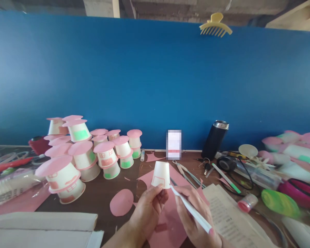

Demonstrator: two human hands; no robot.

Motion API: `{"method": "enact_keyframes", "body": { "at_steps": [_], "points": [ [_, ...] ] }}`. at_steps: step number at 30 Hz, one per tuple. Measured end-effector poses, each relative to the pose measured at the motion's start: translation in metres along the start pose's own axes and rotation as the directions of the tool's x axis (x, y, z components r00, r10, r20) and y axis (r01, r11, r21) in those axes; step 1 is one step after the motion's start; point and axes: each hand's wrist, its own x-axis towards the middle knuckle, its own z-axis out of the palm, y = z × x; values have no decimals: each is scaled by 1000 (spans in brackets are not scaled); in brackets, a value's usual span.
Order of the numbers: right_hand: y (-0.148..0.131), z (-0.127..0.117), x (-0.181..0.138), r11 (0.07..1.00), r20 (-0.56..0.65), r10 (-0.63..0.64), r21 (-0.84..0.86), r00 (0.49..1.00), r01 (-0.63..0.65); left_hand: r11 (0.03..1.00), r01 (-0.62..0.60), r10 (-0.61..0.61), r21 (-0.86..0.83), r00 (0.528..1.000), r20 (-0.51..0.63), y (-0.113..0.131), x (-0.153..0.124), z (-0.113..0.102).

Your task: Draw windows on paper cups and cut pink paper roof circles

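A white paper cup [161, 171], held upside down in my left hand [150, 206], has a red outline drawn near its rim. My left thumb presses on the cup's lower front. In my right hand [193, 210] is a white marker [195, 213] with a pink end, its tip at the right side of the cup near the rim. Whether the tip touches the cup is hard to tell. Under both hands lies cut pink paper [167, 220]. A pink paper circle [121, 202] rests left of my left hand.
Stacked paper cups with pink paper tops [80, 151] stand at the left. A black bottle [215, 139], keys [207, 167], a green-capped marker [226, 178] and a printed sheet [229, 213] are on the right. A blue panel [134, 75] rises behind; cardboard [41, 222] lies front left.
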Motion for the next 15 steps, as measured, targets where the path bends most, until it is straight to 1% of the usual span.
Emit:
{"method": "enact_keyframes", "body": {
  "at_steps": [4,8,12,15],
  "points": [
    [4,-1,0,999,-6,-2,41,1000,2,997,-34,30,72,998,54,-3,0,-2],
    [7,-2,-1,998,13,-45,43,999,44,994,-30,20,103,995,98,-3,-1,-1],
    [4,-1,1,998,20,-67,14,998,67,997,-25,20,67,997,73,-3,-2,-2],
    [1,-1,2,998,36,-60,14,998,60,1000,4,-6,30,998,56,-4,-2,-2]
  ]
}}
